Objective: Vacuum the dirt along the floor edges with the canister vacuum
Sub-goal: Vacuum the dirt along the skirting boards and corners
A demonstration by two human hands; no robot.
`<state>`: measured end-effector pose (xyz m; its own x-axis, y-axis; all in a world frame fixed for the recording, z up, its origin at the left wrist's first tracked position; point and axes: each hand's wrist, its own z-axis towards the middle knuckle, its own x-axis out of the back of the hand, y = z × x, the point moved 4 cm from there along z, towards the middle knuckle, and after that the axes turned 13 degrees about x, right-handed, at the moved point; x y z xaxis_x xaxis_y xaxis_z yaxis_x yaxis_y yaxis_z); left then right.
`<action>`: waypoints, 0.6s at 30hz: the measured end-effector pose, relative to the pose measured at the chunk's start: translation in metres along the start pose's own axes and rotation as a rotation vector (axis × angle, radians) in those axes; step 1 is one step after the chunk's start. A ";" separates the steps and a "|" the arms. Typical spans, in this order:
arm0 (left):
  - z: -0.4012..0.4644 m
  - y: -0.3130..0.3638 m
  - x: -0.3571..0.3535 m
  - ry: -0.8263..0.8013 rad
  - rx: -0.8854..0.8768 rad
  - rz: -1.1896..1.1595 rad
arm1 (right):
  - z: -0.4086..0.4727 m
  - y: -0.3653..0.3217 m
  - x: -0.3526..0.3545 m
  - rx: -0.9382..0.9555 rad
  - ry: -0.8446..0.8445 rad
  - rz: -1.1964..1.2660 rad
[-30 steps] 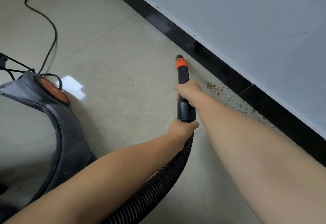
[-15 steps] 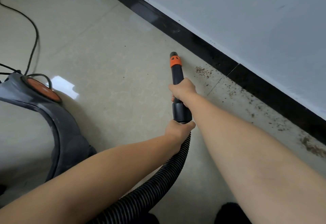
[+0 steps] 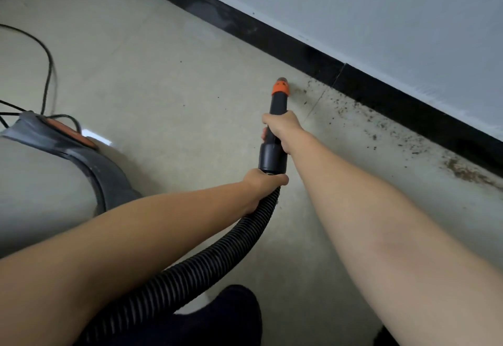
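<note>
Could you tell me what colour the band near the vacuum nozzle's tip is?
Orange, on the black nozzle; the band shows in the head view.

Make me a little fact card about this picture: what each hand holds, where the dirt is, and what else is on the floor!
left hand: grips the ribbed black hose where it meets the nozzle
right hand: grips the black nozzle further up
nozzle tip: orange collar, pointing toward the baseboard
dirt: brown crumbs scattered along the baseboard, right of the tip
vacuum canister: on the left
power cord: loops on the floor, upper left
</note>
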<state>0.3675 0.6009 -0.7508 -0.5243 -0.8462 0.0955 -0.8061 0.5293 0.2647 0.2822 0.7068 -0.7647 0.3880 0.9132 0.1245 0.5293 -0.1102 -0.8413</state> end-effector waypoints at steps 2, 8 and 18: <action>-0.002 -0.005 0.002 0.011 0.002 -0.001 | -0.006 0.002 -0.003 -0.010 0.006 0.007; -0.015 -0.015 -0.008 0.000 0.015 0.081 | -0.022 0.016 0.016 -0.051 0.078 0.073; -0.031 -0.044 -0.033 -0.041 0.044 0.264 | -0.060 0.050 0.054 -0.092 0.169 0.178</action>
<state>0.4287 0.6032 -0.7360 -0.7276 -0.6760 0.1165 -0.6509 0.7340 0.1941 0.3745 0.7269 -0.7688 0.5978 0.7985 0.0712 0.5048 -0.3059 -0.8072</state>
